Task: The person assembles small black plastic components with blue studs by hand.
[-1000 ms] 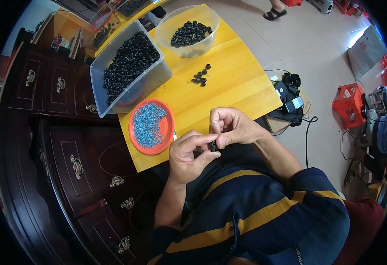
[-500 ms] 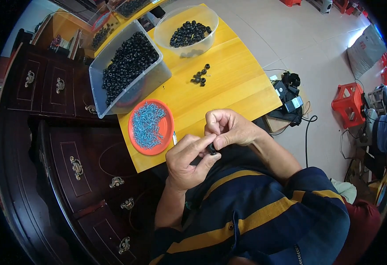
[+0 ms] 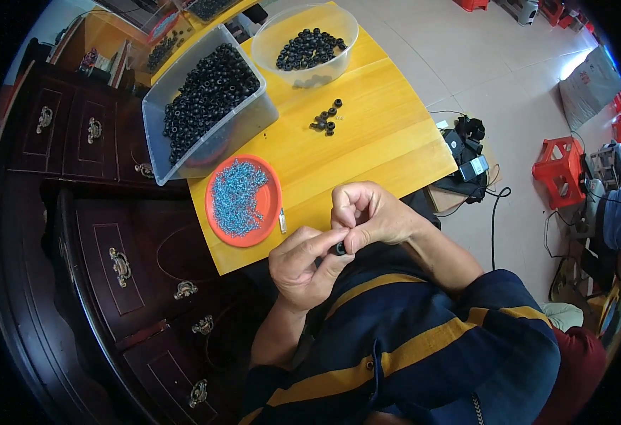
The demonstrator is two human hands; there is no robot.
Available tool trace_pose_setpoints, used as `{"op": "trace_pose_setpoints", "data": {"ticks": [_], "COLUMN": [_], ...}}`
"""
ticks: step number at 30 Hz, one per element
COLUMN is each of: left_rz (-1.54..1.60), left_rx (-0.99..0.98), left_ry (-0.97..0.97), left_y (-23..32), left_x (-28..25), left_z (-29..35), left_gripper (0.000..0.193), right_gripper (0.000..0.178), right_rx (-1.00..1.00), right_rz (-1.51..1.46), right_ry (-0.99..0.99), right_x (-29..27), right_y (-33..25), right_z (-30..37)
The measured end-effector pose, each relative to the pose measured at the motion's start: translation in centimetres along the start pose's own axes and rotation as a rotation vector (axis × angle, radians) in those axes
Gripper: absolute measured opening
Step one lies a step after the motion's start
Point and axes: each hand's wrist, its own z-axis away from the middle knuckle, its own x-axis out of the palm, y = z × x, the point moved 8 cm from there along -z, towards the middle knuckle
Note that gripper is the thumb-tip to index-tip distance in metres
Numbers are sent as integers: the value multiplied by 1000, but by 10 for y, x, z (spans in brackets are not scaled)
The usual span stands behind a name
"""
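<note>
Close to my body, just off the table's near edge, both hands meet around a small round black part (image 3: 339,248) with a hole in it. My left hand (image 3: 298,270) is closed, pinching the part between thumb and fingers. My right hand (image 3: 375,214) is closed too, its thumb against the part's right side; its curled fingers hide anything else in the pinch. Left of them, an orange-red plate (image 3: 273,207) bears many tiny blue and silvery pieces (image 3: 235,202). Several loose black parts (image 3: 322,122) of similar look lie on the yellow table (image 3: 385,117).
A clear rectangular bin (image 3: 250,134) heaped with black parts stands at the table's left. Behind it is a round clear tub (image 3: 309,83) holding more. A small silvery object (image 3: 283,221) lies by the plate. Dark drawers (image 3: 122,269) flank the left; a red stool (image 3: 560,170) stands right.
The black part has turned between my fingers, so its open end now shows. My hands stay together in nearly the same place; the view has shifted slightly.
</note>
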Motion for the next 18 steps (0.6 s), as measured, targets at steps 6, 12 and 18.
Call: {"op": "trace_pose_setpoints", "data": {"ticks": [6, 12, 18], "left_rz": [-31, 117, 7], "left_rx": [-65, -157, -96], "left_ry": [-5, -3, -3], "left_y": [-9, -21, -13], "left_x": [-5, -3, -5], "left_z": [-4, -4, -6], "left_gripper": [30, 28, 25], "right_gripper": [36, 32, 27], "right_rx": [8, 35, 23], "right_rz": [24, -95, -77], "right_ry": [34, -25, -70], "right_x": [-6, -10, -9], "right_y": [5, 6, 1], "right_z": [-6, -6, -5]}}
